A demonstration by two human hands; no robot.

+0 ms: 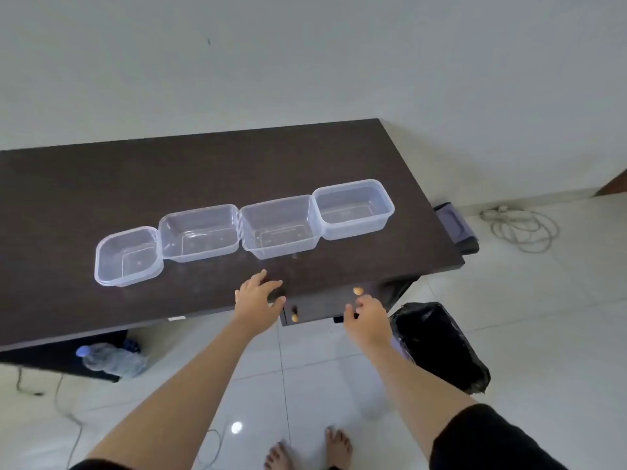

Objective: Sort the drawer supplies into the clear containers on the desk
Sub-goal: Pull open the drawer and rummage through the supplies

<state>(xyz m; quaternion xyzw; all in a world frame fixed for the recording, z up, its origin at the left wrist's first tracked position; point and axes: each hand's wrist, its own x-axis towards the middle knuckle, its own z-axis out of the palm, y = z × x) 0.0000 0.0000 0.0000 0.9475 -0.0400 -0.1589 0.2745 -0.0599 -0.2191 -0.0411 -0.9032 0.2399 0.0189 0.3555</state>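
Four clear containers in a row on the dark desk (pixel 101 184), rims touching or nearly so: leftmost squarish container (pixel 128 256), second container (pixel 199 233), third container (pixel 279 226), rightmost container (pixel 353 209), which sits a bit farther back. All four look empty.

Left hand (pixel 258 296) is at the desk's front edge, just in front of the third container, fingers spread and straight, gripping nothing; can't tell if the fingertips touch the desktop.

Right hand (pixel 366 317) is lower, in front of the drawer front (pixel 319 308) under the desk's right end. Fingers are curled toward the drawer face; whether they hold anything I can't tell (the palm side is hidden). A gold knob (pixel 358 291) shows just above the right hand, two more small gold knobs (pixel 294 313) between the hands. The drawer looks closed, or nearly so; no supplies visible.

Around: black bin bag (pixel 441 344) on the floor right of the drawer, plastic water bottle (pixel 108 359) lying under the desk on the left, coiled white cable (pixel 522 228) on the tiles at right, thin cable (pixel 68 415) on the floor at left. Bare feet (pixel 308 449) at the bottom edge.
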